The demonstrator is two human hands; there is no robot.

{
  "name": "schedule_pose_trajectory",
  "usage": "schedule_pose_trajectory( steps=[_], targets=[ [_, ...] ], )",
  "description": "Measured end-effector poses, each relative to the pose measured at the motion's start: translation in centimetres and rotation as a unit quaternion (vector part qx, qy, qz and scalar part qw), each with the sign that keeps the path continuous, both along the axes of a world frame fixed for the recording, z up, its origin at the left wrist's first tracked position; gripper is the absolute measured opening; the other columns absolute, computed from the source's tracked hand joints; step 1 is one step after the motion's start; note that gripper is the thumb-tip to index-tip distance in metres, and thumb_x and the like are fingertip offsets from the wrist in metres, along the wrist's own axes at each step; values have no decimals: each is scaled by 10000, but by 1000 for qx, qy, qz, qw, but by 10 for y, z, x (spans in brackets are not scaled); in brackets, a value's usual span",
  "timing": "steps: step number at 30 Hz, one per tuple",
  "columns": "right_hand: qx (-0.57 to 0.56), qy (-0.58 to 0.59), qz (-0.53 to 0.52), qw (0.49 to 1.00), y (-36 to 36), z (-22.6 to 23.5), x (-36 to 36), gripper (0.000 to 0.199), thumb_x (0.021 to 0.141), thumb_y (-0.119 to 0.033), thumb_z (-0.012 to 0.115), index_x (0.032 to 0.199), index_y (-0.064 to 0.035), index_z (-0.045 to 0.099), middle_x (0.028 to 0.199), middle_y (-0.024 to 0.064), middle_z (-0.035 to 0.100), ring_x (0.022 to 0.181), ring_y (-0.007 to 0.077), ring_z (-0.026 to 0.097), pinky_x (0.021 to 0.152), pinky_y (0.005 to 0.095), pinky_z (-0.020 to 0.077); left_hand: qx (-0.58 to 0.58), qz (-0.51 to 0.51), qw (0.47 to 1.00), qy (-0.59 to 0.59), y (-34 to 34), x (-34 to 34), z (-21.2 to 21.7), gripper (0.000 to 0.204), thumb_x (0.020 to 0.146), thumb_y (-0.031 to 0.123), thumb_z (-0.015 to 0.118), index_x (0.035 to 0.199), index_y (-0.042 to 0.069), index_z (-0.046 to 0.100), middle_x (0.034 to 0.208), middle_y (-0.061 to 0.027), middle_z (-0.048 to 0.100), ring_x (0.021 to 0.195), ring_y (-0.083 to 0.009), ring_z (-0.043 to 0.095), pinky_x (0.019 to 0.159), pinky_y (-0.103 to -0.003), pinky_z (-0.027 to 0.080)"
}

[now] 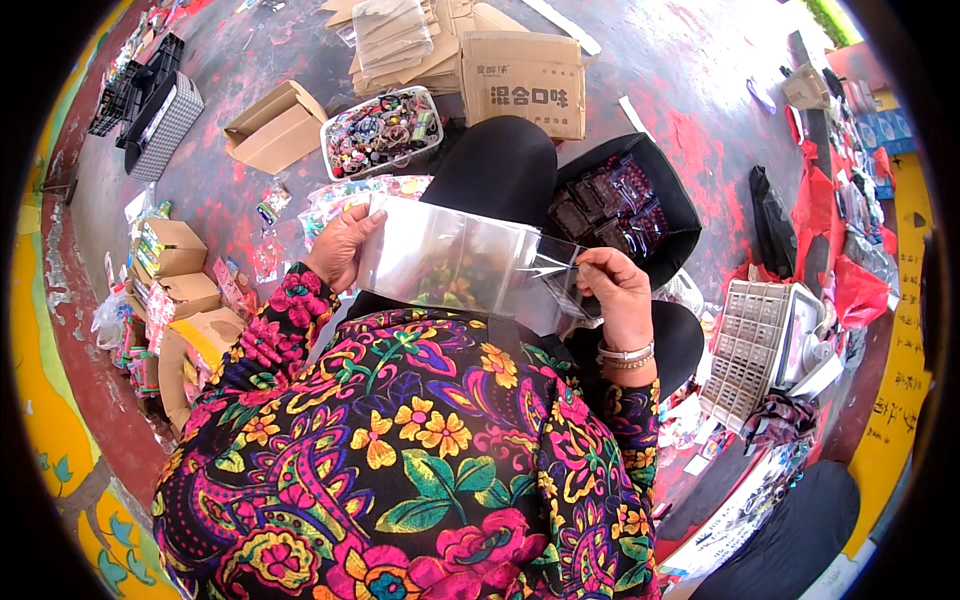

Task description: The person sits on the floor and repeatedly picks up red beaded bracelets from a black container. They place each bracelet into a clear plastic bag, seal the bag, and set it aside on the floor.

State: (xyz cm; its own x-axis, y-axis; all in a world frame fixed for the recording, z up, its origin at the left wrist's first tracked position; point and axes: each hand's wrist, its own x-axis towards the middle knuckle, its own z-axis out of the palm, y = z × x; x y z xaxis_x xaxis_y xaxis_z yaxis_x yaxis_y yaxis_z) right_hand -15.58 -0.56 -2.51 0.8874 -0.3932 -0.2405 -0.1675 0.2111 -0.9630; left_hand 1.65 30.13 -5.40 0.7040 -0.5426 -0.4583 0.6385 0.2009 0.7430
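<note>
Plastic bags point(440, 255), clear and shiny, are held out flat between both hands, just above the person's lap. The left hand point(338, 250) grasps their left end, thumb on top and the other fingers mostly hidden. The right hand point(612, 285), wearing bracelets point(627, 358) at the wrist, pinches the right end between thumb and fingertips. Neither grip is loose; the film lies across the gap between them, creased and catching light near the right hand. Whether it is one piece or several overlapping is hard to tell.

Beyond the hands, a black-clad knee point(500, 160) rises between a white tub point(425, 160) of small colourful items on the left and a black bin point(680, 190) of dark packets point(610, 200) on the right. Colourful packs point(405, 185) lie just past the left hand, partly covered by the bags. Farther off are a carton point(525, 90), an open box point(270, 130) and a grey basket point(170, 125). To the right, a cream crate point(735, 355) stands tilted amid clutter.
</note>
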Motion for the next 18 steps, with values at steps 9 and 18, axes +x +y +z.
schedule_pose_trajectory(
  steps=[9,18],
  targets=[
    [-34,64,-35,997,-20,13,-10,92,852,-20,505,893,-23,587,756,57,656,651,119,625,527,184,396,0,-14,1000,5,3,1,-5,265,873,127,572,1119,40,526,1000,-24,611,896,-122,581,822,-280,464],
    [-58,59,-150,985,-57,18,-37,87,853,-43,515,897,-28,589,747,69,656,631,136,625,518,190,402,0,2,1000,25,13,6,-15,273,879,104,550,1138,30,507,984,-36,606,847,-128,586,778,-274,485]
  ],
)
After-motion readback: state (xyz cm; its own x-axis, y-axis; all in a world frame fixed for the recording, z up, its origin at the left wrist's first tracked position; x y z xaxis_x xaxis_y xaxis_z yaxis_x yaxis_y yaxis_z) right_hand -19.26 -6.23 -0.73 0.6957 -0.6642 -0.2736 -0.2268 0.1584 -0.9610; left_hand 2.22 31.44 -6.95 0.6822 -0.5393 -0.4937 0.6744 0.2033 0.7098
